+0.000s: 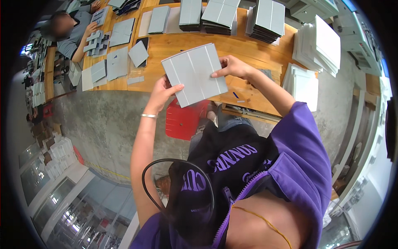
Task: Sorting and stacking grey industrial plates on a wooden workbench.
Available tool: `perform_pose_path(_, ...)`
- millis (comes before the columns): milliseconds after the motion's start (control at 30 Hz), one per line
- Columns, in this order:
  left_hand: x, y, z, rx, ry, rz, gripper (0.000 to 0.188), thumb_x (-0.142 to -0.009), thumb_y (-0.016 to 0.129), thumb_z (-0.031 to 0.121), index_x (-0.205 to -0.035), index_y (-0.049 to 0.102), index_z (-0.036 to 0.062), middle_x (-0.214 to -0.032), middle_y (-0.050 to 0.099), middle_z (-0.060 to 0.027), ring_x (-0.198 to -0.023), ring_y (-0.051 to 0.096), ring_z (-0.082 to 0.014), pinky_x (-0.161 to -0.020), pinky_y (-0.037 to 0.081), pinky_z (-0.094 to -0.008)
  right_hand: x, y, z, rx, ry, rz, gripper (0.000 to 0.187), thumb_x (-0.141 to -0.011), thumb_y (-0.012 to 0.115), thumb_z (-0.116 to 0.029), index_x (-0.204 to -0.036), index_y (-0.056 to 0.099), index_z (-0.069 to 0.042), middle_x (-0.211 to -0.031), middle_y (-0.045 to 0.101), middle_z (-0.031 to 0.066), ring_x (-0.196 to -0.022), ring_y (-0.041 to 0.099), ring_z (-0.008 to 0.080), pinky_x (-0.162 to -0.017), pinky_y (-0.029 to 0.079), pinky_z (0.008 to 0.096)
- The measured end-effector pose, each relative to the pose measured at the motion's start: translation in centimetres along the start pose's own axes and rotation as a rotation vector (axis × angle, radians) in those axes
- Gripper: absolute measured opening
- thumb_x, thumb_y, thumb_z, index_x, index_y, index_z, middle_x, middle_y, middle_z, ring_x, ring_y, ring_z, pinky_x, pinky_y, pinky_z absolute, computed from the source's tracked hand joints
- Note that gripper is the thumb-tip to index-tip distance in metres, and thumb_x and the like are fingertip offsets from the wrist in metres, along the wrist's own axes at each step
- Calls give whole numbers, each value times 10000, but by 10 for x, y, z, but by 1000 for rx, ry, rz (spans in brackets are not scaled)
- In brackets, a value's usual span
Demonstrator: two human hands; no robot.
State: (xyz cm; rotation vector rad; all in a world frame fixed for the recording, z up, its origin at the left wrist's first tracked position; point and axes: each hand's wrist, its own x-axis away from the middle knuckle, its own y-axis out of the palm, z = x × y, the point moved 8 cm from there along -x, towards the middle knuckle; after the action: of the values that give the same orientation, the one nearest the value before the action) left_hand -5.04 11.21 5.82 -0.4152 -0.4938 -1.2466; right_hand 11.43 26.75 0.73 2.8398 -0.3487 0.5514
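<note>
Between my two hands is a flat grey panel with pale lines running across it, held up at the front edge of the wooden table. My left hand grips its lower left edge, thumb on the face. On the right edge, my right hand pinches it with the thumb in front; the fingers behind are mostly hidden. A thin second layer seems to show along the panel's top edge. Behind it on the table, a smaller grey panel lies on a dark sheet.
Stacks of grey panels line the table's far side. White sheets are piled at the right. A red stool stands under the table's front edge. Another person works at the far left beside grey pieces.
</note>
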Motion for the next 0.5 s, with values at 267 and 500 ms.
perform_pose_path(267, 69, 62, 63, 215, 40, -71, 484, -827, 690, 188, -1224, 494, -7, -1109, 597, -68, -1017, 563, -145, -916, 431, -298, 90, 21, -24, -404, 135, -29, 413, -809, 726, -220, -1104, 603, 43, -999, 667, 76, -890, 639, 124, -799, 505, 233)
perform_pose_path(500, 119, 141, 62, 238, -1, -213, 370, -894, 612, 309, -1156, 531, 61, -1025, 624, -12, -911, 602, -69, -748, 508, -236, 201, 41, 2, -560, 93, 127, 428, -808, 727, -212, -1123, 585, 40, -1048, 659, 98, -934, 646, 162, -849, 514, 289)
